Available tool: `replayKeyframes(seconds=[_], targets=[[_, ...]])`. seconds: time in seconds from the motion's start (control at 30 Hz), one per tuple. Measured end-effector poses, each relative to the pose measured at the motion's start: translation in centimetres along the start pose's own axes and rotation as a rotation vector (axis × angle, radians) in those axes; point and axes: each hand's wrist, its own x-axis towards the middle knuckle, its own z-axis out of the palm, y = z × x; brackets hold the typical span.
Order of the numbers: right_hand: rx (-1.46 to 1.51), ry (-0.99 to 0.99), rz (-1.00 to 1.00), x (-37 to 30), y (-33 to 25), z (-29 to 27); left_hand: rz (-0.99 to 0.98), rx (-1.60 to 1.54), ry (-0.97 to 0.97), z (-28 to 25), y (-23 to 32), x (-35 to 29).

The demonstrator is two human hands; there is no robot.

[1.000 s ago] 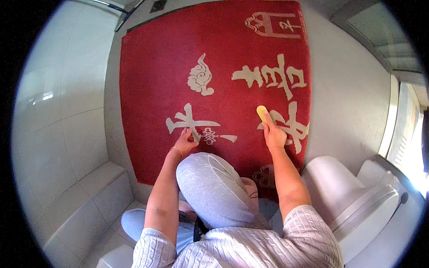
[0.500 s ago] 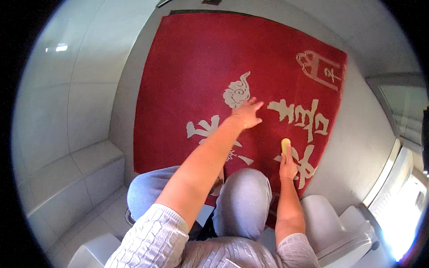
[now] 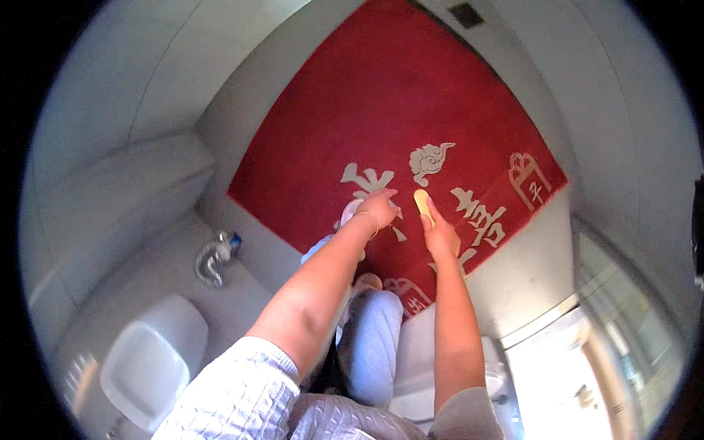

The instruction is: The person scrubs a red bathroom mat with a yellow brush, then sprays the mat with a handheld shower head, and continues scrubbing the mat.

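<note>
A large red carpet (image 3: 352, 103) with pale characters and a cloud motif (image 3: 431, 160) lies on the floor ahead of me. My right hand (image 3: 441, 236) is closed around a yellow oblong tool with a rounded end (image 3: 422, 201); its underside is hidden. The tool's tip is over the carpet, just below the cloud. To its left, my left hand (image 3: 377, 208) reaches over a pale character (image 3: 367, 178), fingers stretched out and holding nothing. Whether it touches the pile I cannot tell. Beside its wrist is a pinkish rounded thing (image 3: 350, 213), partly covered.
A silver flexible hose (image 3: 213, 262) lies on the floor at left, near a white basin-like fixture (image 3: 150, 367). A tiled ledge (image 3: 161, 172) runs along the left wall. A dark drain (image 3: 467, 15) is at the far end. A bright doorway (image 3: 557, 374) is at lower right.
My view has turned, so the carpet appears rotated. My left hand has drawn back from the cloud motif to the character. My right hand, with the yellow tool, has come closer to the left.
</note>
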Motion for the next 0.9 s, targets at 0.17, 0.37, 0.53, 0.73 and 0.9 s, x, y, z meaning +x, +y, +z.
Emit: replayKeyframes(seconds=[0.17,0.37,0.53,0.73,0.9], targets=[[-0.073,-0.068,-0.129,-2.6,-8.3,-4.1,-0.173,-0.321,0.163,-4.9,0.5,-6.2],[-0.245,-0.153,-0.239,-2.0,-13.0,-6.9,-0.415,-0.643,0.288,-5.2,-0.9,-8.2],[-0.185,-0.208,-0.411,1.7,-12.2,-7.4,-0.486,-0.801,0.433,-4.2,-1.0,-8.2],[-0.415,-0.363,-0.606,5.0,-12.3,-9.5,-0.732,-1.011,0.724,-0.5,-1.8,-10.9],[-0.656,-0.406,-0.728,6.9,-9.8,-12.3,-0.796,-1.102,0.890,7.9,1.7,-12.8]])
